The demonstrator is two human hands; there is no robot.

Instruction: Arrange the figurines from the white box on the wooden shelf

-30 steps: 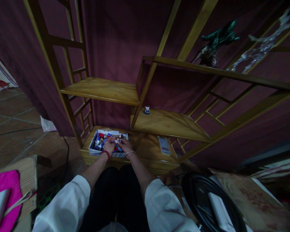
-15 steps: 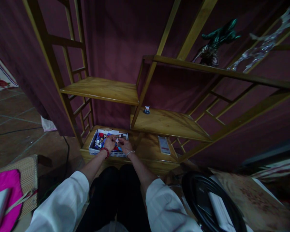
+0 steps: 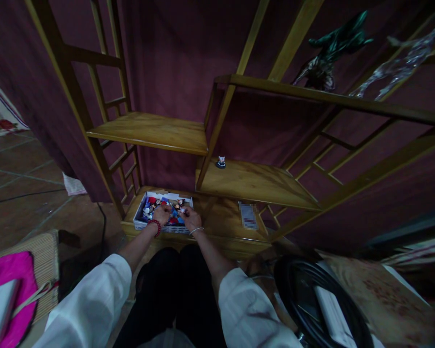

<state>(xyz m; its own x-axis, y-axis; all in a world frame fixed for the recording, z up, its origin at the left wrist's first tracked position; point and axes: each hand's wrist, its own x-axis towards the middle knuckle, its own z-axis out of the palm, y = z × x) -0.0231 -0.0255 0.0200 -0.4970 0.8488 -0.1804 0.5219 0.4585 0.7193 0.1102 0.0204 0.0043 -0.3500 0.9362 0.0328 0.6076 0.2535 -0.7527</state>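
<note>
A shallow white cardboard box (image 3: 140,225) full of small colourful figurines (image 3: 152,202) rests on the lowest shelf. Above its middle is my left hand (image 3: 161,215), fingers bent together; whatever they may hold is too small to make out. At the box's right end my right hand (image 3: 192,220) pinches a small pale figurine (image 3: 183,211) between thumb and fingers. Another little figurine (image 3: 221,163) with a dark base stands upright on the middle shelf, well apart from both hands.
The wooden shelf unit (image 3: 155,131) has slanting posts around me. A green statue (image 3: 339,43) and a clear one (image 3: 398,67) stand on the upper right shelf. A blurred flat item (image 3: 248,215) lies on the bottom shelf. Coiled black hose (image 3: 282,290) is at lower right.
My hands have moved apart over the box; they were together around a small figurine. The right one has shifted slightly right with the figurine. The whole view has tilted a little.
</note>
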